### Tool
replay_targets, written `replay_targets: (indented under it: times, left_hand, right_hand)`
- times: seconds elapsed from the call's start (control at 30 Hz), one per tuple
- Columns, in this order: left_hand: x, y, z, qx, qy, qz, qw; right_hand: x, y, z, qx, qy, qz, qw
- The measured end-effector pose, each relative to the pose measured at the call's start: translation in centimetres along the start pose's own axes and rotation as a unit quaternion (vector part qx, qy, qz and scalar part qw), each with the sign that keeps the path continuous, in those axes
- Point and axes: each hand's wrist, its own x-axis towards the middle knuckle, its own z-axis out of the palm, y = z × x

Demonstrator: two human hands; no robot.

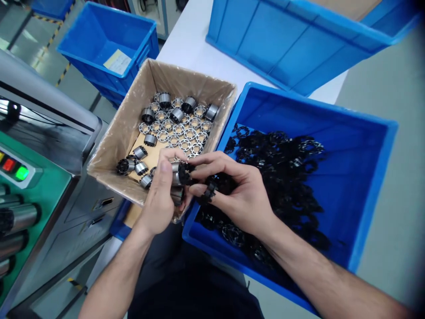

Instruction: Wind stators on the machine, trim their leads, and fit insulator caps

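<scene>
My left hand [157, 197] is closed around several short steel stator cores [175, 179], silver cylinders with black ends, just over the near side of a cardboard box [114, 133]. My right hand [247, 192] meets them from the right, its fingertips at their black ends. A black plastic end ring [209, 192] is held between its thumb and palm side. Inside the plastic-lined box stand rows of stator cores [178, 129], with several capped ones lying loose on top. Right of it, a blue bin [375, 186] holds a heap of black end rings [285, 177], partly hidden by my right arm.
A large blue crate [285, 44] stands on the white table [189, 40] at the back. Stacked blue bins [106, 35] are behind the box on the left. Beside me on the left, a green-topped machine [53, 177] carries lit buttons and metal cylinders [20, 221].
</scene>
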Motion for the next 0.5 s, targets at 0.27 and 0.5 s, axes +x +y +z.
replay_targets:
  times: [0.27, 0.5]
  left_hand:
    - [-0.60, 0.16, -0.14, 0.050, 0.013, -0.017, 0.999]
    - [-0.57, 0.40, -0.20, 0.049, 0.000, -0.044, 0.998]
  right_hand:
    - [-0.03, 0.53, 0.15, -0.016, -0.009, 0.004, 1.000]
    - [0.04, 0.62, -0.25, -0.029, -0.016, -0.010, 0.999]
